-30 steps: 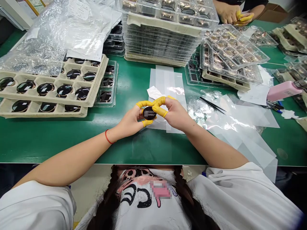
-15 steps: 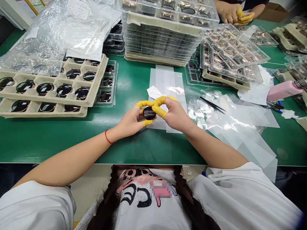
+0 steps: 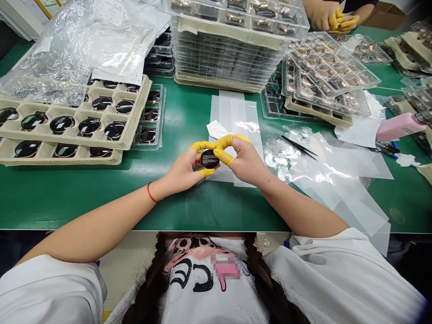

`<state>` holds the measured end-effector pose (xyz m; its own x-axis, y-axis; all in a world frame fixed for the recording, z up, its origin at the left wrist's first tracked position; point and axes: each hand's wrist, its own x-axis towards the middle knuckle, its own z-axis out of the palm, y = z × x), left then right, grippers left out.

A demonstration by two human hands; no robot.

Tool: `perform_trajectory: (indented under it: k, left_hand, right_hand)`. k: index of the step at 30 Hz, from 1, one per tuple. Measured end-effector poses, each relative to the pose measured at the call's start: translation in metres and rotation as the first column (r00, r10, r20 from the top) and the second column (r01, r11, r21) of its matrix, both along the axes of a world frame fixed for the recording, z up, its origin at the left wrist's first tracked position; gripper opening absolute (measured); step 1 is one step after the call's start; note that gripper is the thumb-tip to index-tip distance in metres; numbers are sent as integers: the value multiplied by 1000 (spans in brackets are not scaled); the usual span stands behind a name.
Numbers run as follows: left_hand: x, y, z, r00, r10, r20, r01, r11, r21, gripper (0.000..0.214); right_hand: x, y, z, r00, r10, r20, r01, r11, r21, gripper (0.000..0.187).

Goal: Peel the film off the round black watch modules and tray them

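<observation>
Yellow finger cots cap your fingertips as you hold a round black disc with small white print on its face, up off the table at the middle of your body. Your grip is closed on it from both sides: your left hand pinches the disc between thumb and forefinger at its top and bottom edges, and your right hand presses in at its right edge with capped fingertips. A red string bracelet circles your left wrist.

Below your hands lie clear plastic sheets and a crumpled white tissue on the green table. To your left, a pulp tray holds rows of similar black discs, beside a clear plastic bag. Ahead stands a tall stack of clear trays. To your right, black tweezers rest on crinkled plastic film, near a pink bottle. A co-worker's hands work at the far edge of the table.
</observation>
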<state>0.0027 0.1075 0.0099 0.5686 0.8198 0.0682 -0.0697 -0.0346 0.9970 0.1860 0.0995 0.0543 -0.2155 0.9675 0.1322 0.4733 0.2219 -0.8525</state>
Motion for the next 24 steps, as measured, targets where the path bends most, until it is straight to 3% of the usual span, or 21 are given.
perform_trajectory:
  k: [24]
  left_hand:
    - [-1, 0, -2, 1000, -15, -12, 15, 1000, 4, 52]
  right_hand:
    - [-1, -2, -1, 999, -6, 43, 4, 999, 44, 7]
